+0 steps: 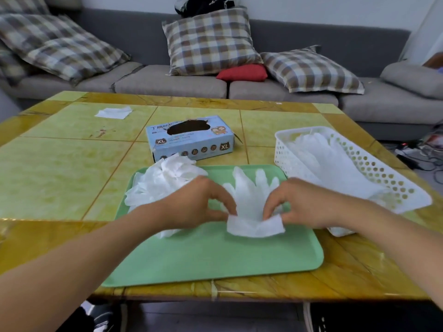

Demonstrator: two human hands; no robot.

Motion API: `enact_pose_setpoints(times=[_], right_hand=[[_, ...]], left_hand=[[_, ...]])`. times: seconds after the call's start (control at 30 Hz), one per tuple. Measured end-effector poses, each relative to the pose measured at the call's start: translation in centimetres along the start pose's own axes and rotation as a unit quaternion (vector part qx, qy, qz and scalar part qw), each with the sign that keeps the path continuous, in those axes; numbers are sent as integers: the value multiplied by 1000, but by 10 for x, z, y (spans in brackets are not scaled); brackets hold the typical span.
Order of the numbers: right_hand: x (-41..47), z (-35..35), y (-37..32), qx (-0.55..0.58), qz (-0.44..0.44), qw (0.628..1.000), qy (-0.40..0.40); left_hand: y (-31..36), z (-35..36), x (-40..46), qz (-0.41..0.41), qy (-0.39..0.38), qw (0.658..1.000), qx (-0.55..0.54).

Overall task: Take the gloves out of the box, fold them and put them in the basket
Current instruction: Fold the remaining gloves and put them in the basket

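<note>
Both hands (249, 209) pinch a glove (254, 209) between glove pile (163, 180) and basket (374, 168).

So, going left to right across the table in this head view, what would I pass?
Paper scrap → crumpled glove pile → flat glove being folded → white basket.

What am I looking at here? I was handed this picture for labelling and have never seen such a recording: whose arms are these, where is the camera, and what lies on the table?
No machine here: a person wears a camera on the head, looking down at their own bare hands. The left hand and right hand each pinch the cuff end of one white glove, spread on a green tray. A crumpled pile of gloves lies on the tray's left. Behind stands the blue glove box; to the right, a white basket holds gloves.
</note>
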State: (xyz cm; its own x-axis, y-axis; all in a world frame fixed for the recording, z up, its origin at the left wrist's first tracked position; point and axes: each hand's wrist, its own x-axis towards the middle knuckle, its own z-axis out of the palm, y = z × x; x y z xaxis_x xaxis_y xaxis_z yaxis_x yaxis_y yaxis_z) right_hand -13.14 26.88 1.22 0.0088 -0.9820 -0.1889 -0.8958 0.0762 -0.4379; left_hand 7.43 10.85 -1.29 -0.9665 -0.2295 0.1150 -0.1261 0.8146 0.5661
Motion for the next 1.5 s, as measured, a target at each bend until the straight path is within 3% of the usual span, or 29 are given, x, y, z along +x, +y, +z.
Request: enact_pose_setpoints(times=[0.07, 0.2, 0.4, 0.63, 0.7, 0.8, 0.87, 0.97, 1.07, 1.2, 1.27, 1.37, 1.43, 1.5], right_hand=[[1, 9, 1, -35, -5, 998, -50], [-2, 2, -4, -22, -12, 995, -98], [-4, -12, 3, 21, 12, 989, -143], [1, -12, 6, 3, 61, 989, -138], [1, -10, 6, -14, 62, 992, -114], [9, 5, 7, -96, 33, 995, -6], [16, 18, 0, -131, 21, 991, 6], [28, 30, -6, -148, 55, 987, -22], [35, 29, -19, -187, 65, 979, 48], [45, 22, -71, -32, -30, 984, 175], [60, 30, -105, 4, -85, 987, 137], [94, 56, -134, -80, -77, 992, 64], [109, 67, -135, -130, -54, 989, 37], [112, 75, -127, -125, -70, 990, 13]], left_hand=[[-6, 11, -3, 11, -61, 998, 10], [-1, 17, -5, 50, -99, 994, 24], [-1, 23, -7, 54, -96, 993, 45], [0, 29, -6, 42, -87, 994, 42], [1, 28, -7, 46, -98, 993, 46], [4, 23, -8, 50, -101, 991, 76], [3, 19, -8, 45, -89, 991, 94], [-2, 5, -7, 31, -34, 992, 118], [-17, -27, -9, -18, 40, 987, 154], [-51, -76, -24, -121, 52, 974, 183], [-61, -88, -39, -148, -11, 979, 136], [-68, -90, -60, -172, -122, 972, 99], [-76, -81, -66, -188, -139, 967, 104], [-86, -74, -70, -194, -108, 970, 103]])
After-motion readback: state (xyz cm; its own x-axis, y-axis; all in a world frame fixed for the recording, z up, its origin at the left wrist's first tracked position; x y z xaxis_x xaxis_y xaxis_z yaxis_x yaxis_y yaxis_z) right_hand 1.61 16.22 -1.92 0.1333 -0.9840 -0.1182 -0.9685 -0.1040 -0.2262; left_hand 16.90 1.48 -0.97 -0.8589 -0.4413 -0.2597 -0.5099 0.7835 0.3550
